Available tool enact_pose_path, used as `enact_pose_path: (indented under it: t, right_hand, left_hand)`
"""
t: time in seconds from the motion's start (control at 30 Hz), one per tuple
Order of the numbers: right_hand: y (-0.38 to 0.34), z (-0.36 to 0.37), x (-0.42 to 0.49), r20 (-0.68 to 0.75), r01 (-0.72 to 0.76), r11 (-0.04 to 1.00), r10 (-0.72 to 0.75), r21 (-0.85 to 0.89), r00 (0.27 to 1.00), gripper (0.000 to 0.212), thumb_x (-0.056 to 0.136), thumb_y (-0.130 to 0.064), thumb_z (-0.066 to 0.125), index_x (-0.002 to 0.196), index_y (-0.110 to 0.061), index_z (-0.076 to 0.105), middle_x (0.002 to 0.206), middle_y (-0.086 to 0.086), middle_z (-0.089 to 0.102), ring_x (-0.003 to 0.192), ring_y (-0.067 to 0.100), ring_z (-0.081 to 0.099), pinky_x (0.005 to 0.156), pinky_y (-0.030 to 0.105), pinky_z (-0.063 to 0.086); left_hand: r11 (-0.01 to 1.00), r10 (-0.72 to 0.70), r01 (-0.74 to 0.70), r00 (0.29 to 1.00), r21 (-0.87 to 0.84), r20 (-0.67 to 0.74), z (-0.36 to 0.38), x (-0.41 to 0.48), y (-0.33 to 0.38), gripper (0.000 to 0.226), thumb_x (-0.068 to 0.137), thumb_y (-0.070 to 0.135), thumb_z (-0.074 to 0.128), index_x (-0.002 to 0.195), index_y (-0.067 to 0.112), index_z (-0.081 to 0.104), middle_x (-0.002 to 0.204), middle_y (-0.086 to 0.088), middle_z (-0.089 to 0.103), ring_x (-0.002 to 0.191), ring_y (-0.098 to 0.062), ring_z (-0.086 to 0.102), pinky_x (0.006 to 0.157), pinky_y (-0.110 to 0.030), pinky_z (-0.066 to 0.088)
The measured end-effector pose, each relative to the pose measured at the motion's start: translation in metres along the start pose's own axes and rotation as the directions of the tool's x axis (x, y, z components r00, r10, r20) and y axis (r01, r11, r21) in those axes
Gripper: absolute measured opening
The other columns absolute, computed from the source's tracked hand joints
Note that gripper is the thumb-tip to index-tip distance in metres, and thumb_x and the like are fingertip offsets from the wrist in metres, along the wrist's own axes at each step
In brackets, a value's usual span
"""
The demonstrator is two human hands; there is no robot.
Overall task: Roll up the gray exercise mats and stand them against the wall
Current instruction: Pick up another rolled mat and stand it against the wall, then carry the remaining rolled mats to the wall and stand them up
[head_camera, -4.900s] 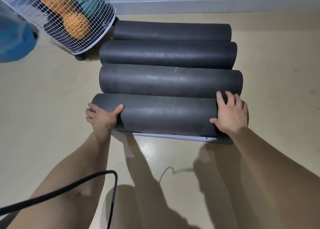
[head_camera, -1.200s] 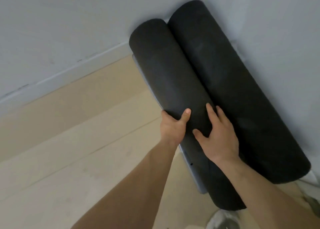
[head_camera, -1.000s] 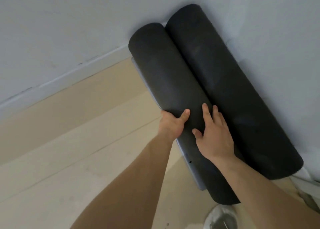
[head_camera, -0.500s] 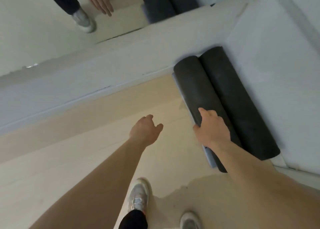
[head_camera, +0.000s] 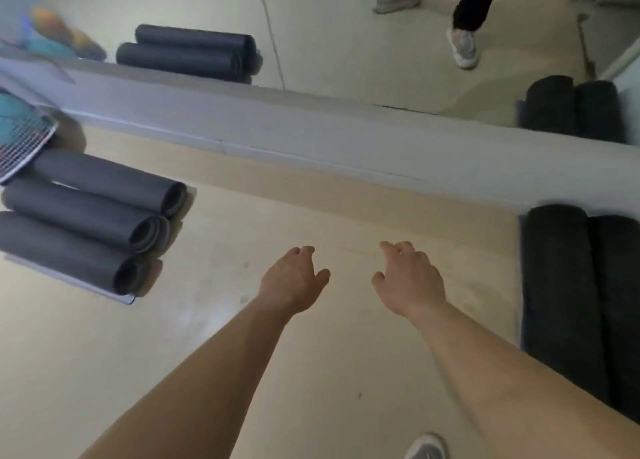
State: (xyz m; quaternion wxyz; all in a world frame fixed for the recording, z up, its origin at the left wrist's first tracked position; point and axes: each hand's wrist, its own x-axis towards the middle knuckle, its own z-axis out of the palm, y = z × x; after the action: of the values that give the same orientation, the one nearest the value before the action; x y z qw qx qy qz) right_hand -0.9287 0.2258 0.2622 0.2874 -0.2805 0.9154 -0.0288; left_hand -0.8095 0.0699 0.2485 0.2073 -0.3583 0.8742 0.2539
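left hand [head_camera: 292, 282] loose, empty | right hand [head_camera: 410, 282] loose, empty | two rolled mats [head_camera: 554, 278] standing at wall | three rolled mats [head_camera: 86, 216] lying on floor

Three rolled mats [head_camera: 86, 212] lie side by side on the floor [head_camera: 242, 337] at the left, each touching the next, their open ends toward the middle of the room. A wire basket [head_camera: 20, 139] sits behind them at the left edge, over the end of the farthest roll. Two more rolled mats [head_camera: 554, 278] sit touching each other at the right edge, one end of each at the foot of the far wall [head_camera: 311, 129]. A mirror [head_camera: 346, 42] runs along that wall above its base. The left hand [head_camera: 294, 282] and right hand [head_camera: 408, 282] hang over the floor between the two groups, well apart from both.
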Motion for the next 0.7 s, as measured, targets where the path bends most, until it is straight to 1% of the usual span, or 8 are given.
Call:
enact_pose_path:
  t: [0.13,0.27,0.33,0.43,0.5,0.57,0.63,0.7]
  right_hand:
    - [-0.144,0.038,-0.033,0.041,0.131,0.987,-0.128,-0.088,0.991,0.056,0.1,-0.033,0.05,0.154,-0.023,0.038,0.15,0.007,0.042,0.132,0.033,0.047,0.101,0.042,0.045]
    - [-0.296,0.089,-0.073,0.066,0.244,0.962,-0.237,-0.119,0.969,0.058,0.1,-0.033,0.05,0.156,-0.023,0.036,0.153,0.007,0.041,0.133,0.034,0.046,0.103,0.042,0.044]
    - [-0.37,0.114,-0.091,0.09,0.319,0.938,-0.309,-0.136,0.947,0.059,0.101,-0.033,0.049,0.157,-0.023,0.034,0.155,0.007,0.039,0.134,0.034,0.045,0.103,0.042,0.044]
    - [-0.469,0.148,-0.109,0.147,0.437,0.88,-0.414,-0.187,0.898,0.062,0.102,-0.034,0.047,0.159,-0.023,0.029,0.157,0.006,0.036,0.135,0.033,0.043,0.103,0.042,0.043]
    - [-0.525,0.169,-0.111,0.176,0.498,0.835,-0.467,-0.233,0.866,0.06,0.101,-0.033,0.046,0.158,-0.023,0.03,0.156,0.005,0.037,0.132,0.032,0.044,0.101,0.041,0.043]
    - [-0.574,0.189,-0.103,0.195,0.525,0.809,-0.488,-0.266,0.851,0.057,0.1,-0.029,0.046,0.155,-0.022,0.034,0.152,0.005,0.04,0.128,0.031,0.046,0.099,0.041,0.044]
    - [-0.621,0.208,-0.085,0.202,0.54,0.789,-0.501,-0.293,0.841,0.053,0.098,-0.027,0.046,0.15,-0.021,0.038,0.15,0.005,0.042,0.125,0.03,0.047,0.096,0.04,0.044]
    - [-0.665,0.23,-0.059,0.209,0.537,0.79,-0.495,-0.296,0.843,0.051,0.098,-0.027,0.046,0.148,-0.021,0.039,0.149,0.005,0.042,0.125,0.03,0.047,0.096,0.04,0.043]
  left_hand:
    - [0.995,-0.081,0.077,0.995,-0.071,-0.055,-0.032,-0.063,-0.147,0.062,0.104,0.046,0.049,0.157,0.019,0.035,0.156,-0.002,0.044,0.138,-0.024,0.049,0.107,-0.041,0.044]
    - [0.981,-0.179,0.173,0.982,-0.086,-0.062,-0.061,-0.139,-0.306,0.062,0.104,0.047,0.049,0.158,0.018,0.034,0.159,-0.004,0.042,0.138,-0.025,0.049,0.109,-0.042,0.045]
    - [0.971,-0.232,0.227,0.971,-0.08,-0.058,-0.076,-0.172,-0.383,0.062,0.105,0.047,0.049,0.158,0.018,0.033,0.16,-0.005,0.041,0.14,-0.025,0.048,0.111,-0.042,0.045]
    - [0.942,-0.329,0.324,0.942,-0.086,-0.062,-0.096,-0.204,-0.488,0.062,0.105,0.046,0.049,0.158,0.017,0.033,0.159,-0.005,0.043,0.138,-0.026,0.049,0.107,-0.041,0.046]
    - [0.92,-0.384,0.375,0.921,-0.115,-0.069,-0.107,-0.21,-0.55,0.061,0.104,0.045,0.049,0.156,0.015,0.034,0.155,-0.005,0.045,0.135,-0.026,0.051,0.104,-0.041,0.047]
    - [0.903,-0.418,0.407,0.907,-0.138,-0.058,-0.118,-0.204,-0.603,0.059,0.104,0.043,0.048,0.154,0.014,0.036,0.152,-0.005,0.046,0.132,-0.026,0.051,0.099,-0.04,0.046]
    - [0.901,-0.42,0.41,0.906,-0.144,-0.048,-0.131,-0.187,-0.651,0.059,0.104,0.043,0.047,0.155,0.014,0.035,0.152,-0.005,0.045,0.132,-0.026,0.051,0.097,-0.039,0.046]
    - [0.905,-0.411,0.401,0.91,-0.143,-0.05,-0.145,-0.161,-0.699,0.061,0.104,0.043,0.047,0.156,0.014,0.033,0.153,-0.005,0.043,0.132,-0.027,0.051,0.097,-0.039,0.046]
